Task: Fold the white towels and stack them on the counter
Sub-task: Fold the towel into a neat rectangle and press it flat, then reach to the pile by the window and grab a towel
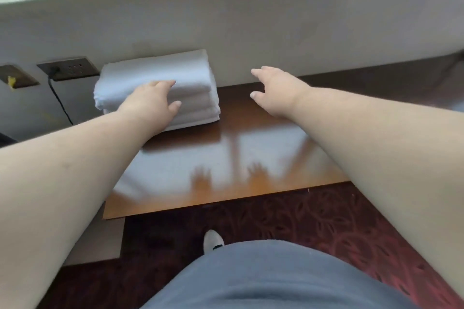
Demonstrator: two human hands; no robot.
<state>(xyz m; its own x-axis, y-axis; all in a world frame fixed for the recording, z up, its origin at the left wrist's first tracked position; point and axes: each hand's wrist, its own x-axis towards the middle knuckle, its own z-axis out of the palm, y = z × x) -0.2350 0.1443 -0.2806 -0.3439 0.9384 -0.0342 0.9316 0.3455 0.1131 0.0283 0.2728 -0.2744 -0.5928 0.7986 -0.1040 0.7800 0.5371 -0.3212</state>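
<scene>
Dark brown wall plates sit left of the towel stack (157, 88): one w/ a yellow scrap (11, 81) farthest out, then an outlet (69, 68) w/ a black cord (59, 100) hanging down, just beside the stack's left edge.

We see the stack itself, white folded towels, several layers, resting on the glossy wood counter (213, 170) at its back left corner, pushed up against the pale wall (251, 32). Its long axis runs roughly left-right, along the wall.

Our left hand (150, 105) lies on the stack's front, near its left-middle: fingers straight and close together on the top layer, thumb spread down over the front folds. It's pressing or steadying, not pinching anything, as far as we can tell.

Right of the stack, our right hand (273, 90) hovers above bare counter, apart from the towels, fingers loosely extended, thumb splayed, holding nothing. The stack's right end lies to the left of these fingertips, w/ a clear gap between.

So the left hand is the nearer one, already in contact; the right would need to travel leftward to meet the stack's short right end if we mean to square it up. No loose towel shows in view, so prob. the stacking is near done.

Below the counter's front edge: dark red patterned carpet (313, 221), a light shoe (213, 239), grey clothing.
</scene>
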